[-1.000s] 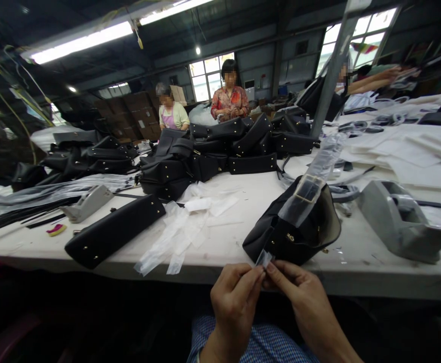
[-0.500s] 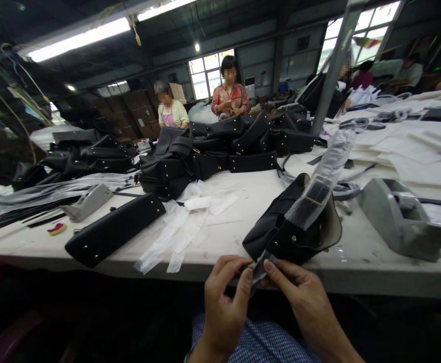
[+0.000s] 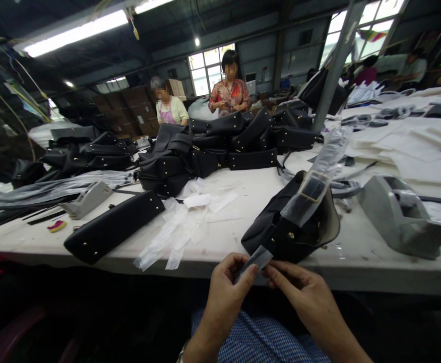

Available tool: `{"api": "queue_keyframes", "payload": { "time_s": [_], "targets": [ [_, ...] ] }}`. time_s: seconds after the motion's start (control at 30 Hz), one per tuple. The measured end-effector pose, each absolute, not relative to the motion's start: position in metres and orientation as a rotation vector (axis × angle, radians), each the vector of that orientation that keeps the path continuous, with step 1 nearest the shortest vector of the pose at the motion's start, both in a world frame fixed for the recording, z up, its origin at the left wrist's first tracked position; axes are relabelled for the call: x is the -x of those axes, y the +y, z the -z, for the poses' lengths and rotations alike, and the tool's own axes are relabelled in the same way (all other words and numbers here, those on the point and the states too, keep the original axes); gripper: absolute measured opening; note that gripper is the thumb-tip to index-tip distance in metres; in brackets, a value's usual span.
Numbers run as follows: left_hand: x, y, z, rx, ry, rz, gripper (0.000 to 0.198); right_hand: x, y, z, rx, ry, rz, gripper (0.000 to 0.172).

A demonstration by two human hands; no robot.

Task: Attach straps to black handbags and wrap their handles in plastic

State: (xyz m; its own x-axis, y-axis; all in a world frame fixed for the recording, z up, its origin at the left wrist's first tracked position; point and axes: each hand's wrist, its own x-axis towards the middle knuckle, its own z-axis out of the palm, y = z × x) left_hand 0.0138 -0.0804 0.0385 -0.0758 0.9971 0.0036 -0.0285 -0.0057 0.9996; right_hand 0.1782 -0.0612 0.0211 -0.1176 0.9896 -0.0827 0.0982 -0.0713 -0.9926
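Observation:
My left hand (image 3: 230,292) is closed, thumb over fingers, on a short plastic-wrapped strap (image 3: 261,256) that looks grey through the film. Close beside it, my right hand (image 3: 299,288) pinches with thumb and fingertips at the strap's lower edge; what lies between those fingertips is too small to make out. Just beyond both hands, a black handbag (image 3: 269,222) lies tilted at the table's edge, its pale lining showing on the right. Across the bag rests a wide buckled strap (image 3: 311,189) wrapped in clear plastic.
Grey tape dispensers stand right (image 3: 405,217) and left (image 3: 87,199). Another black bag (image 3: 114,227) lies by thin white wrapping sheets (image 3: 190,217). Piled black bags (image 3: 208,141) fill the table's far side, before two people. A metal post (image 3: 333,70) rises behind.
The strap end has turned up and shows more clearly above my left thumb. My right thumb has slid off its face to the lower edge. The bag has hardly moved.

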Motion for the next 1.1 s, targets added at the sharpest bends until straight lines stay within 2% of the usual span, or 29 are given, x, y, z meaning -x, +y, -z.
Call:
{"api": "queue_keyframes", "payload": {
  "time_s": [0.27,0.53,0.77,1.1],
  "targets": [
    [-0.018,-0.081,-0.028,-0.833,1.134,-1.199,0.033,-0.179,-0.066,-0.019,1.197,-1.288,-1.407,0.038],
    [-0.024,-0.082,-0.028,-0.979,1.206,-1.365,0.024,-0.176,-0.073,-0.024,1.285,-1.254,-1.326,0.038],
    [-0.017,-0.078,-0.024,-0.616,0.964,-1.141,0.037,-0.176,-0.07,-0.017,1.248,-1.19,-1.417,0.04],
    [-0.017,-0.079,-0.027,-0.542,0.924,-1.151,0.037,-0.178,-0.076,-0.024,1.268,-1.262,-1.333,0.035]
  ]
}}
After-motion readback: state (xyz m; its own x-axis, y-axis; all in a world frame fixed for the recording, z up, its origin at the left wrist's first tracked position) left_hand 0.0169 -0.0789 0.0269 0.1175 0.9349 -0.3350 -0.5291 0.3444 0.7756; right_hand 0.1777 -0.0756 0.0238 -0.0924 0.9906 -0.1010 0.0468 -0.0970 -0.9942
